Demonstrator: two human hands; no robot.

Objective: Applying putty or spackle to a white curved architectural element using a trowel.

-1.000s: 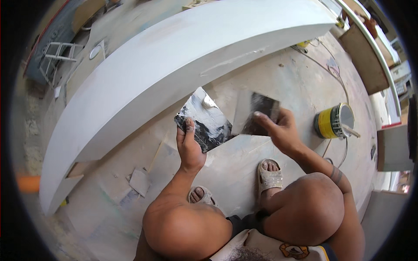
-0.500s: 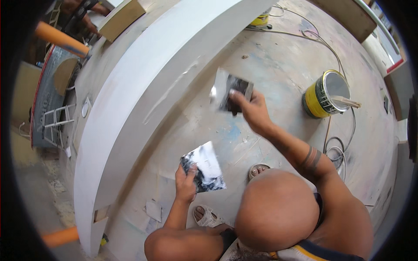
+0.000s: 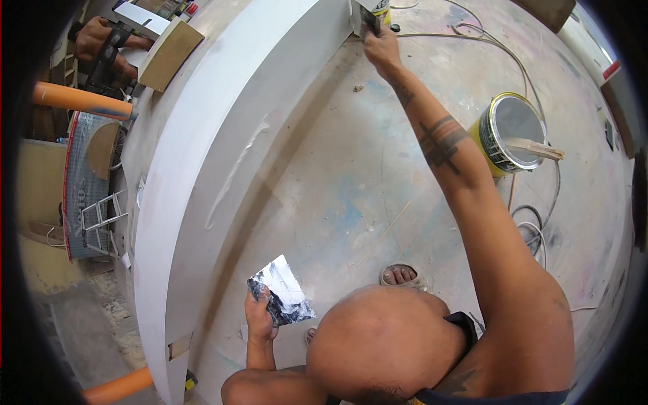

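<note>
A long curved white panel (image 3: 233,158) stands on edge across the left of the view, with a pale streak of putty (image 3: 236,172) on its inner face. My right hand (image 3: 383,52), on a fully stretched arm, grips a wide putty knife (image 3: 368,21) against or very near the far end of that face. Contact there is hard to make out. Low in front of me, my left hand (image 3: 260,314) clasps a flat, dark-smeared plate (image 3: 283,287) loaded with white putty, thumb on top. It is held apart from the panel.
At the right stands a yellow-and-black paint can (image 3: 493,138) with a wooden stick (image 3: 533,147) in it. Another can (image 3: 382,12) is beyond my right hand. Hoses (image 3: 499,59) curl over the stained floor. Orange pipes (image 3: 84,99) and another person's hands (image 3: 98,44) are beyond the panel.
My right hand has swung forward with the putty knife, from above the open floor to the panel's far end. My left hand and its plate have shifted lower and leftward in view.
</note>
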